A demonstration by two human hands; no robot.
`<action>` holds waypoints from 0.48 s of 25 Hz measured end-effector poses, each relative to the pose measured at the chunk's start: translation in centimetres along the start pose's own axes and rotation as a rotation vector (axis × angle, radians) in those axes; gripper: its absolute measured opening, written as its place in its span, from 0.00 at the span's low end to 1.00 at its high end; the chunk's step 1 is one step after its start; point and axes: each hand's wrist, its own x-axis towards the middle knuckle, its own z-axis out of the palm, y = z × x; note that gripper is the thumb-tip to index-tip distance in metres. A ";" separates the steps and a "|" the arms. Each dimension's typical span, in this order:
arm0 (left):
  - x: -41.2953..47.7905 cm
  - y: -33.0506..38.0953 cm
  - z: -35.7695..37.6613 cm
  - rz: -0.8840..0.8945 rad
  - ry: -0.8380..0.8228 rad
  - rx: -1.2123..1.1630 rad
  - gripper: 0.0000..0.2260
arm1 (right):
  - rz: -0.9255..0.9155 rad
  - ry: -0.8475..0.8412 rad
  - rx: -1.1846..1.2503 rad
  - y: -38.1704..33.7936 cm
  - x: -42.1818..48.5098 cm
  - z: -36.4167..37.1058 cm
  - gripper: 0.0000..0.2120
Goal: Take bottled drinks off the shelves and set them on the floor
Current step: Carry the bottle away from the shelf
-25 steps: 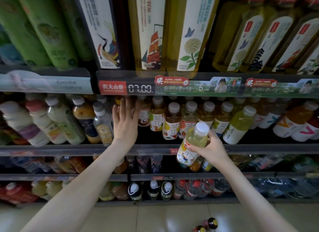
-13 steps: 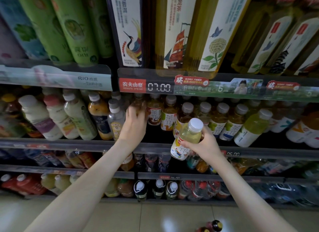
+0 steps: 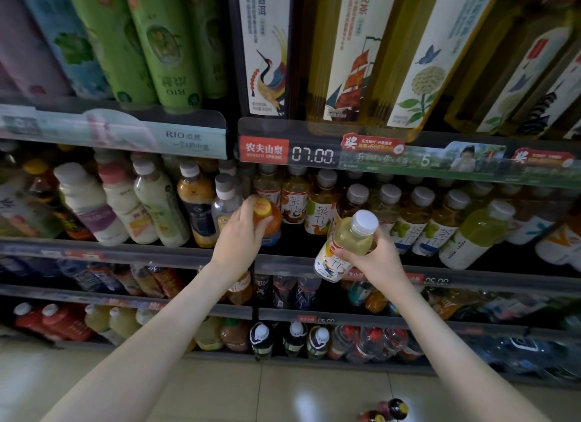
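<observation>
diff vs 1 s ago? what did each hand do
The left hand, open and reaching into the middle shelf a second ago, now grips an orange bottle with a yellow cap and has drawn it toward the shelf front. Unchanged: the right hand holds the pale green bottle just in front of the shelf; the bottles on the floor stay put.
</observation>
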 end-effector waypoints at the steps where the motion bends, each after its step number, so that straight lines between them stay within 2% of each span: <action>1: -0.1 0.0 -0.2 -0.003 0.007 -0.012 0.22 | -0.005 0.007 -0.004 0.0 0.1 0.2 0.30; 4: -0.3 0.0 -1.2 -0.078 0.056 -0.092 0.23 | -0.025 0.038 -0.010 -0.2 0.3 0.8 0.30; 8: -0.6 0.7 -2.6 -0.003 0.162 -0.151 0.27 | -0.057 0.079 -0.006 -0.6 0.9 1.3 0.29; 12: -1.1 0.4 -4.1 -0.041 0.205 -0.195 0.26 | -0.087 0.064 -0.018 -0.8 1.6 2.4 0.30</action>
